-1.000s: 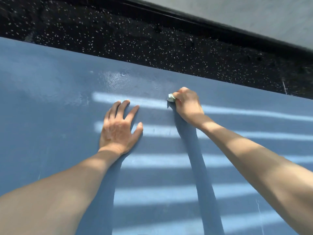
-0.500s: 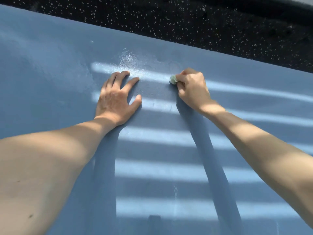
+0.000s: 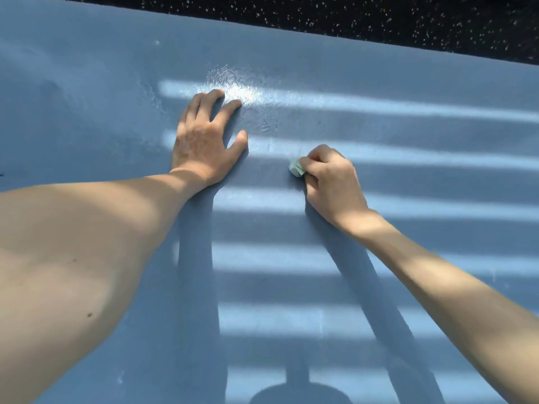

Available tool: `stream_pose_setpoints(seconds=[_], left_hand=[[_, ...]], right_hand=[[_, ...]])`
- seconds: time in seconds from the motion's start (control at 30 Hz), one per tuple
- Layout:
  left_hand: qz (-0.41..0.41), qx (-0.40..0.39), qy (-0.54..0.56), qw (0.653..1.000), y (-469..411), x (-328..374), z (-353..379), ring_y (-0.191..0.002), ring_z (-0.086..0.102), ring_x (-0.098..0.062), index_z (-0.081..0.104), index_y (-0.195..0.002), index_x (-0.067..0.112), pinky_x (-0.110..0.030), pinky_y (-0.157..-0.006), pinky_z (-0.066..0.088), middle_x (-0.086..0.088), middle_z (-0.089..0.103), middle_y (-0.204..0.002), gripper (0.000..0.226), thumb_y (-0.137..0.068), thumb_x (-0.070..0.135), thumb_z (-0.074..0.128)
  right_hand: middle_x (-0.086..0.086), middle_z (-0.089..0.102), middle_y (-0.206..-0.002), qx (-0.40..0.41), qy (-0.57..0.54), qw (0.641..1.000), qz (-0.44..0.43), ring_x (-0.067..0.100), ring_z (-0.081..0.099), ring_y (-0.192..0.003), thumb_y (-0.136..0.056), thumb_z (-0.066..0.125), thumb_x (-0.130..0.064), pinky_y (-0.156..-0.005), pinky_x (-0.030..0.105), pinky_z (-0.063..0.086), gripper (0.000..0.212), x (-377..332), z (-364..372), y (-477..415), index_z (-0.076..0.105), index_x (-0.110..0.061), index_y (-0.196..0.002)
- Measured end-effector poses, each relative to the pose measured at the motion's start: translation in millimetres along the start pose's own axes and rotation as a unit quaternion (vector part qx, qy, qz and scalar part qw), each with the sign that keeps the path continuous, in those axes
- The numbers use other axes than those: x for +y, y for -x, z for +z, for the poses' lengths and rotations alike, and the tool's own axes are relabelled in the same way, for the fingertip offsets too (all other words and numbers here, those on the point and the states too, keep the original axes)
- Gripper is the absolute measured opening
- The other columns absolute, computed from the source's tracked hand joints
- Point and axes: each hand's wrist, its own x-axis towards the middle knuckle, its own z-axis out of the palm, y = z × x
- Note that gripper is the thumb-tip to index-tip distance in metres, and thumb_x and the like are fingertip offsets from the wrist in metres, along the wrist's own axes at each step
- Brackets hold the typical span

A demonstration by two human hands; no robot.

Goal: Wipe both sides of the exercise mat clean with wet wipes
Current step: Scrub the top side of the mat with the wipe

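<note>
A blue exercise mat (image 3: 408,176) fills nearly the whole view, crossed by bands of sunlight. My left hand (image 3: 204,141) lies flat on it, fingers spread and straight, pressing down. To its right my right hand (image 3: 329,182) holds a small wadded pale-green wet wipe (image 3: 296,168) between curled fingers and thumb, with the wipe against the mat. A wet glossy patch (image 3: 233,88) shines just beyond my left fingertips.
Black speckled flooring (image 3: 379,18) borders the mat's far edge along the top. The shadows of my arms and head fall across the near part of the mat.
My right hand has drawn the wipe back toward me and now sits nearer than the left hand. The camera has dipped, so the far wall has left the view.
</note>
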Motion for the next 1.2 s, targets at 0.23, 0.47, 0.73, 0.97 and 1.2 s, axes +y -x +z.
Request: stream_pose_setpoints(seconds=[0.23,0.47,0.73,0.97,1.2], left_hand=[[0.002,0.006,0.004,1.000,0.9,-0.3,1.5,-0.137,0.031,-0.026,0.051,-0.137,0.024,-0.040,-0.111,0.026,-0.004,0.042,-0.146,0.051,-0.089,0.043,0.051],[0.004,0.004,-0.001,1.000,0.1,0.3,0.3,-0.136,0.032,-0.027,0.051,-0.137,0.024,-0.040,-0.112,0.026,-0.004,0.042,-0.146,0.052,-0.089,0.043,0.050],[0.002,-0.001,-0.003,1.000,-0.6,1.4,-0.9,-0.138,0.032,-0.028,0.051,-0.137,0.024,-0.040,-0.112,0.025,-0.004,0.041,-0.146,0.053,-0.089,0.045,0.048],[0.004,-0.003,-0.002,1.000,-0.3,0.3,-0.4,-0.137,0.033,-0.029,0.052,-0.136,0.024,-0.040,-0.112,0.026,-0.005,0.042,-0.146,0.052,-0.089,0.044,0.048],[0.004,-0.003,0.003,1.000,0.6,2.1,-2.4,-0.139,0.031,-0.027,0.051,-0.137,0.023,-0.039,-0.113,0.024,-0.005,0.041,-0.147,0.055,-0.088,0.046,0.044]], right_hand=[[0.014,0.056,-0.079,0.001,0.006,1.000,0.012,0.034,0.056,-0.069,-0.075,0.050,-0.002,-0.058,0.029,0.041,0.018,-2.8,-2.0,-12.1,0.068,-0.003,-0.077],[0.014,0.058,-0.080,-0.003,0.013,0.998,0.063,0.036,0.057,-0.070,-0.071,0.049,0.003,-0.058,0.032,0.043,0.020,-9.6,-1.2,-12.4,0.068,-0.003,-0.074],[0.011,0.057,-0.082,-0.064,-0.033,0.997,0.035,0.034,0.056,-0.074,-0.079,0.048,-0.010,-0.061,0.032,0.045,0.024,-23.3,-9.7,39.9,0.071,-0.008,-0.083],[0.010,0.055,-0.076,-0.067,-0.001,0.998,-0.003,0.032,0.056,-0.067,-0.070,0.058,0.001,-0.054,0.031,0.046,0.014,-35.9,-6.5,87.7,0.066,-0.007,-0.078],[0.011,0.055,-0.078,-0.022,-0.011,1.000,0.011,0.031,0.051,-0.067,-0.074,0.055,0.007,-0.056,0.032,0.045,0.019,-25.4,0.7,60.1,0.068,-0.004,-0.083]])
